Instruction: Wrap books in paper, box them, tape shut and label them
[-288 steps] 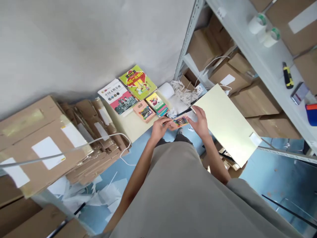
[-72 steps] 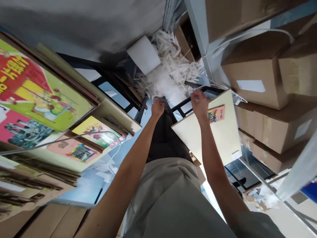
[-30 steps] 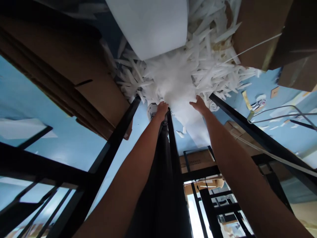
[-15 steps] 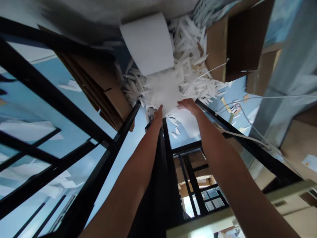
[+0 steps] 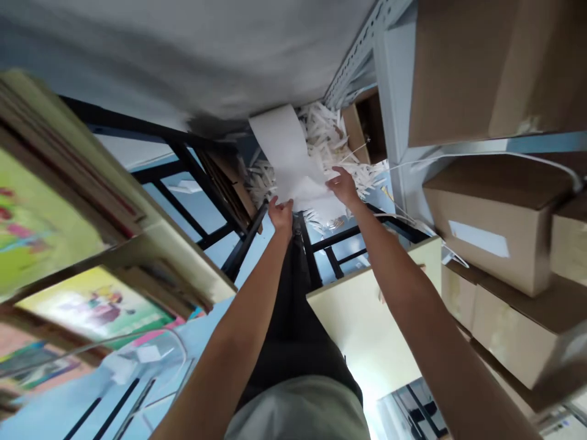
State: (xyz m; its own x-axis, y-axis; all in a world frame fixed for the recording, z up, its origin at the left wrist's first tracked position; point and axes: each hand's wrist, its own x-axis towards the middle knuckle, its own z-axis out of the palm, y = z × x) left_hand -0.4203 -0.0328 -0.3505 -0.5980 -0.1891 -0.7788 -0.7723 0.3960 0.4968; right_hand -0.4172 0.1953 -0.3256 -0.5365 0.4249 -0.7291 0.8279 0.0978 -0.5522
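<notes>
A long white sheet of paper (image 5: 285, 143) runs down from the wall over a heap of white paper strips (image 5: 323, 131). Its lower part bulges and creases between my hands. At its left edge is my left hand (image 5: 280, 215), thumb and fingers apart, the thumb close against the paper. My right hand (image 5: 343, 188) is at the opposite edge, its fingers bent around the paper's margin; the exact grip there is hard to see. Below the sheet, more loose strips lie on the blue floor.
Black metal frames (image 5: 232, 253) flank the space. A cardboard box (image 5: 355, 131) stands beside the heap. Larger boxes (image 5: 490, 214) fill a grey shelf on the right. A pale board (image 5: 367, 305) is under my right arm; a bookshelf (image 5: 151, 244) stands left. A white cable (image 5: 458, 157) crosses rightward.
My view has pulled back, bringing the bookshelf and stacked boxes into sight. The sheet's lower part now looks raised and creased between my hands. My right hand's fingers have bent at its edge.
</notes>
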